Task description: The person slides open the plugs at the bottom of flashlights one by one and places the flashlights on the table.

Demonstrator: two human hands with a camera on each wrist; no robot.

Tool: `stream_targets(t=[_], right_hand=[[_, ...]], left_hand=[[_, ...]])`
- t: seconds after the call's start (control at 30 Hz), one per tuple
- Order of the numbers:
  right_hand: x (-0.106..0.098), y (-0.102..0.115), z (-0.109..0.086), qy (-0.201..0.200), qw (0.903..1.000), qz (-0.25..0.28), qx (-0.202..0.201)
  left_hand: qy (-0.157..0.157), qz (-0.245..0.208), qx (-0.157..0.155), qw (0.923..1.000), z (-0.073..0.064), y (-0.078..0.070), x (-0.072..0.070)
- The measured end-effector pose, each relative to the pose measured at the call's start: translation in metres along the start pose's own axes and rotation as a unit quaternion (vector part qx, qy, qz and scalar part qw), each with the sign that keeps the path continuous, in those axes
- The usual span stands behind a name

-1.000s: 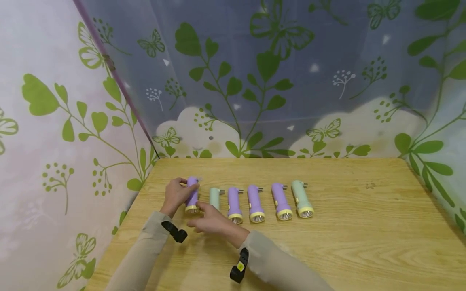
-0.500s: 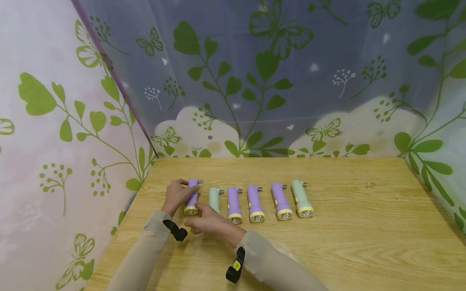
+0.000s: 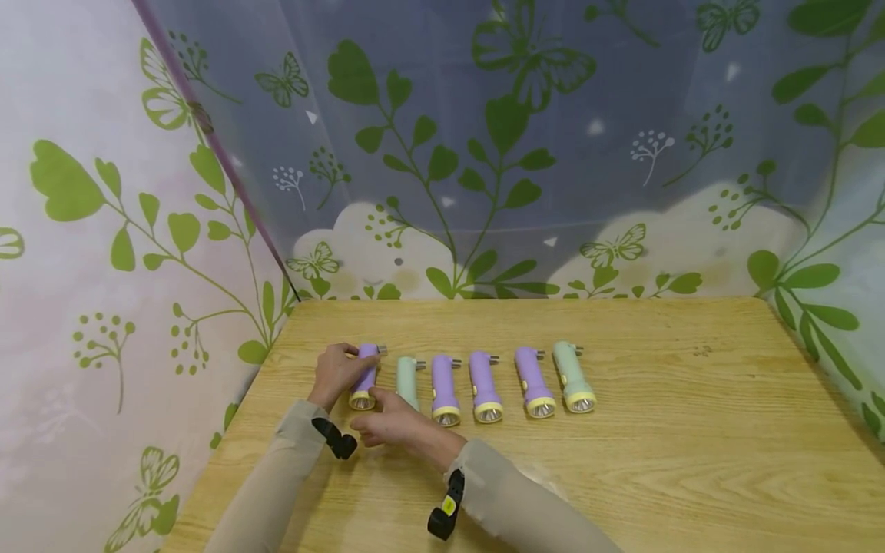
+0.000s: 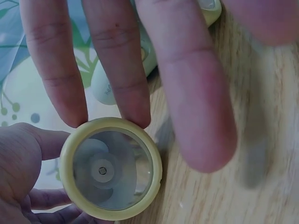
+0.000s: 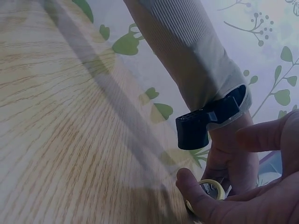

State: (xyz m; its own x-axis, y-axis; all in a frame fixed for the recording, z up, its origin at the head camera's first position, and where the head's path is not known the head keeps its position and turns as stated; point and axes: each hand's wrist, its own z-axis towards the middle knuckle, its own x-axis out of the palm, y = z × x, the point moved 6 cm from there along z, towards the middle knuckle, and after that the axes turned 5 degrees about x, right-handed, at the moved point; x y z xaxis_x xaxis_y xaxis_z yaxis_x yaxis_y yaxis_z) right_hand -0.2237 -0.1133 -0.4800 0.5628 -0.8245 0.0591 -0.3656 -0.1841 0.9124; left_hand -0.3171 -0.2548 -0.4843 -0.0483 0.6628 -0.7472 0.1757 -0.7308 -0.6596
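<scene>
My left hand (image 3: 335,375) grips a purple flashlight (image 3: 366,379) at the left end of a row, its yellow-rimmed lens toward me and plug prongs at the far end. Straight fingers of my right hand (image 3: 396,422) come in from the right; in the left wrist view two fingertips touch the lens rim (image 4: 65,172), while a larger finger (image 4: 201,116) passes in front of the table. Behind the left hand's grip, part of the flashlight body is hidden. Close to its right lies a light green flashlight (image 3: 406,379), its lens end covered by the right hand.
Further right lie three purple flashlights, one (image 3: 445,384) nearest, then another (image 3: 485,382) and a third (image 3: 531,380), plus a light green one (image 3: 573,376) at the end. All rest on a wooden table (image 3: 691,445). Patterned cloth (image 3: 442,153) hangs behind and beside it.
The gripped flashlight has come slightly toward me, its plug end lower in the head view. The right hand has shifted a little left with it. The other flashlights have stayed put.
</scene>
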Motion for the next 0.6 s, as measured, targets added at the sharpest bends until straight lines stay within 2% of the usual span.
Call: stream_targets(t=[0.3, 0.6], right_hand=[[0.0004, -0.0014, 0.0003, 0.011, 0.9999, 0.004, -0.005], [-0.0011, 0.0027, -0.002, 0.004, 0.9998, 0.017, -0.003]], left_hand=[[-0.002, 0.006, 0.007, 1.0, -0.0015, 0.0003, 0.0038], [-0.005, 0.009, -0.002, 0.9999, -0.0023, -0.0004, 0.0052]])
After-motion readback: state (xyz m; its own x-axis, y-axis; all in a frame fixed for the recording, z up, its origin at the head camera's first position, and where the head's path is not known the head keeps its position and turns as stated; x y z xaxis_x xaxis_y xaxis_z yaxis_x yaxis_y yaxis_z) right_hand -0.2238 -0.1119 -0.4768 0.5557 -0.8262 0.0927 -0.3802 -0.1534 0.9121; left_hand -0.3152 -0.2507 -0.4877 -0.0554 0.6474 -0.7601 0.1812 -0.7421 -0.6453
